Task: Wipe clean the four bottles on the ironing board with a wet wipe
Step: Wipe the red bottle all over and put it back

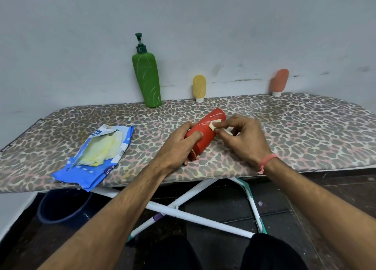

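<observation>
Nearest you, your dark trouser legs (272, 253) sit below the white crossed legs (183, 206) of the ironing board (305, 131), with a dark blue basin (61, 206) on the floor under the board's left part. The board's near edge runs across just beyond your forearms, and the blue wipe packet (95, 155) lies at that edge on your left, its lower corner hanging slightly over. It is torn open, with pale yellow wipes showing inside.

Your left hand (179, 147) grips the red bottle (205, 134), fingers curled round its near end, thumb laid across the top. The bottle lies on its side on the middle of the board, its far end pointing up and to the right. Your right hand (244, 139), a pink thread at its wrist, pinches a small folded wipe (213, 125) between thumb and fingertips and presses it against the bottle's upper side.

To the right of your hands the leopard-print cover is open out to the curved right end. At the far edge, against the wall (183, 25), stand three bottles well apart: a tall green pump bottle (147, 80) leaning on the wall, a small yellow bottle (199, 88) cap down, and a small orange bottle (279, 81) cap down.
</observation>
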